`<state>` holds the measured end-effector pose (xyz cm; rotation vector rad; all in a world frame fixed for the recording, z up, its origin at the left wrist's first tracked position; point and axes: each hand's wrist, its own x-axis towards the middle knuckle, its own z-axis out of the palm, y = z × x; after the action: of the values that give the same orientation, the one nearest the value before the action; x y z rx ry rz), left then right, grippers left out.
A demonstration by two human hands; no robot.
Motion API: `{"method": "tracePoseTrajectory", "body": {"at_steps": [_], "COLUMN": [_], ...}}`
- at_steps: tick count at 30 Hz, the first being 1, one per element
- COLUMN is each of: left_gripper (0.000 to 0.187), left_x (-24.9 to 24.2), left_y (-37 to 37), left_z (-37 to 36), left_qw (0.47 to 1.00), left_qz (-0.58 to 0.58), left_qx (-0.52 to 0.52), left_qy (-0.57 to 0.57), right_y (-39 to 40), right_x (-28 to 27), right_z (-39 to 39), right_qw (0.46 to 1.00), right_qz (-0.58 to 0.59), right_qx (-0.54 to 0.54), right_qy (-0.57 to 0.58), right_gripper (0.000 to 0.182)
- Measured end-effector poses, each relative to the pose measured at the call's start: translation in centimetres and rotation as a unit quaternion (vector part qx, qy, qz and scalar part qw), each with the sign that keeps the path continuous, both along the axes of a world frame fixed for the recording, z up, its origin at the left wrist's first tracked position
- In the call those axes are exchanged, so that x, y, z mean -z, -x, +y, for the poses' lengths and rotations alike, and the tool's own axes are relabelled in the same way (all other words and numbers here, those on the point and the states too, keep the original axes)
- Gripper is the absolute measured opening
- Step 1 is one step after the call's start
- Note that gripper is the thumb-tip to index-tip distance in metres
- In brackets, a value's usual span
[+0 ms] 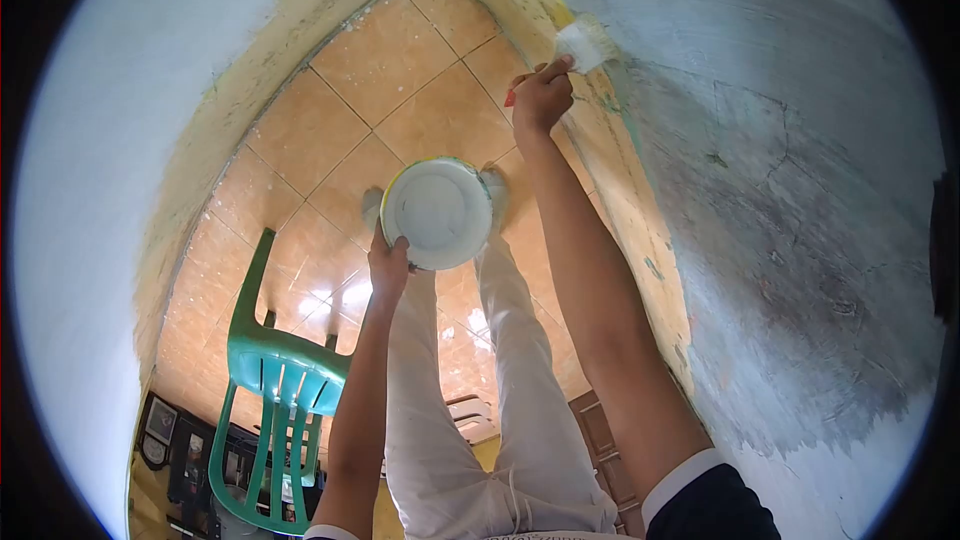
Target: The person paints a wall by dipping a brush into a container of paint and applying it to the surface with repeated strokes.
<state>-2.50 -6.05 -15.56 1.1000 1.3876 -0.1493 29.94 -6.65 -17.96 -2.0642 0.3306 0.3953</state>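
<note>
Gripping a paintbrush (pixel 583 44), right hand (pixel 541 98) fingers apparently curled; left hand (pixel 388 270) pinches bowl (pixel 437 212).

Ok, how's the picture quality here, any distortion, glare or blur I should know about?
Head view: strong fisheye, so the walls bow and a black ring frames the corners; bright glare patches on the floor tiles beside the green chair; the brush in the right hand looks soft and washed out; the white bowl in the left hand is sharp.

White bowl (pixel 437 212), white brush (pixel 583 44), green chair (pixel 280 380), orange-tan floor tiles (pixel 400 80), pale blue-white wall (pixel 780 140)
</note>
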Motion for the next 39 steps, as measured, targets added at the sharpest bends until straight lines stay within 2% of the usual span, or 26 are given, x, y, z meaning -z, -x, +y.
{"method": "tracePoseTrajectory", "body": {"at_steps": [2, 6, 8, 9, 14, 19, 22, 26, 28, 32, 34, 36, 38, 39], "left_gripper": [0.070, 0.068, 0.068, 0.067, 0.068, 0.071, 0.072, 0.072, 0.072, 0.072, 0.071, 0.071, 0.071, 0.071], "left_x": [-0.1, -0.1, -0.3, -0.4, -0.7, -0.2, 0.0, -0.1, -0.2, -0.3, -0.3, -0.3, -0.2, -0.2], "left_y": [-0.1, 0.0, 0.0, -0.1, -0.1, 0.3, 0.0, 0.4, 0.4, 0.1, 0.0, -0.2, -0.3, -0.4], "left_z": [0.2, 0.4, 0.3, 0.3, -0.1, -0.5, -0.5, -0.1, 0.3, 0.7, 0.8, 0.6, 0.7, 0.7], "left_qw": [1.000, 1.000, 1.000, 1.000, 1.000, 1.000, 1.000, 1.000, 1.000, 1.000, 1.000, 1.000, 1.000, 1.000], "left_qz": [-0.004, -0.001, 0.001, 0.004, 0.008, -0.011, 0.008, 0.002, 0.008, 0.005, 0.005, 0.006, 0.008, 0.001], "left_qx": [0.002, 0.001, -0.002, -0.002, 0.007, 0.004, 0.003, -0.004, 0.005, 0.001, -0.005, -0.001, 0.004, 0.008], "left_qy": [0.003, 0.009, 0.014, 0.016, 0.019, 0.020, 0.004, -0.002, 0.011, 0.004, 0.006, 0.003, -0.001, -0.003], "right_y": [0.2, 0.3, -0.3, -0.5, 1.5, 2.0, 0.1, -0.6, -0.7, -1.6, -1.1, 0.7, 1.6, 2.0], "right_x": [1.0, 1.3, 0.7, -0.4, -5.5, -3.5, -1.4, 1.4, 1.6, -0.9, -3.4, -5.6, -5.8, -5.4], "right_z": [0.8, 1.5, 1.4, 1.3, 1.2, 1.1, 0.9, 1.5, 1.8, 1.3, 1.3, 1.1, 1.5, 1.5], "right_qw": [0.997, 0.990, 0.972, 0.973, 0.986, 0.987, 0.998, 0.993, 0.982, 0.964, 0.977, 0.984, 0.989, 0.990], "right_qz": [0.050, 0.101, 0.126, 0.125, 0.000, -0.101, 0.041, 0.077, 0.109, 0.125, 0.042, 0.019, -0.004, -0.060], "right_qx": [0.056, 0.089, 0.162, 0.161, 0.114, 0.065, 0.052, 0.094, 0.130, 0.180, 0.157, 0.117, 0.078, 0.059], "right_qy": [-0.015, -0.036, -0.112, -0.111, -0.120, -0.108, -0.021, -0.013, -0.086, -0.153, -0.137, -0.132, -0.127, -0.114], "right_gripper": [0.061, 0.056, 0.060, 0.060, 0.059, 0.062, 0.062, 0.057, 0.060, 0.057, 0.055, 0.054, 0.054, 0.057]}}
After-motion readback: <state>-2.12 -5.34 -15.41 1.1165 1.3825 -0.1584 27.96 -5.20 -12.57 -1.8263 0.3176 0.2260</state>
